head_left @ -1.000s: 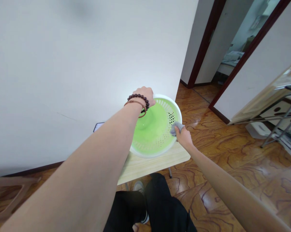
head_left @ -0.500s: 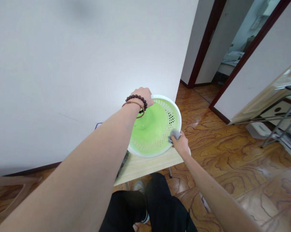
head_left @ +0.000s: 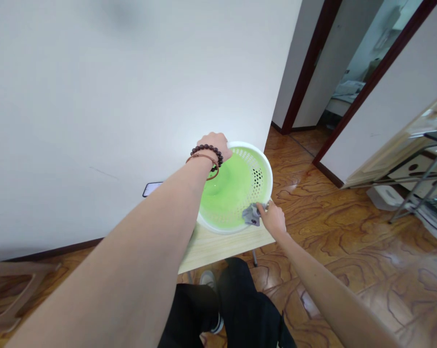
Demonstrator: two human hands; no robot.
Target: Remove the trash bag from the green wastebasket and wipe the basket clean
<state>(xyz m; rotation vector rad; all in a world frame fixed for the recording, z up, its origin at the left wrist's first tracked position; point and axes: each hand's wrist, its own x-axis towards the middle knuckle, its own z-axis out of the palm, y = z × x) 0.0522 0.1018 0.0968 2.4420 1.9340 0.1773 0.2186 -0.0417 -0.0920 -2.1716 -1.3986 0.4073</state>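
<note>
Green inside and white at the rim, a round perforated basket (head_left: 236,186) is at the right part of the table (head_left: 211,249), its mouth facing up toward the viewer; its outline is circular, so neither direction is clearly longer. The left hand (head_left: 216,142), with a string of dark beads (head_left: 207,148) at the wrist, has its grip closed on the far left rim, most fingers hidden. The right hand (head_left: 273,220) has its grip pinched tight on a bunched grey cloth (head_left: 251,215) at the near right rim, the loose end pointing left into the basket. The table's top is pale wood grain; a phone (head_left: 152,188) lies near the white wall (head_left: 113,96). To the right, a glossy wood-patterned floor (head_left: 334,227) meets a dark red door frame (head_left: 313,63).
</note>
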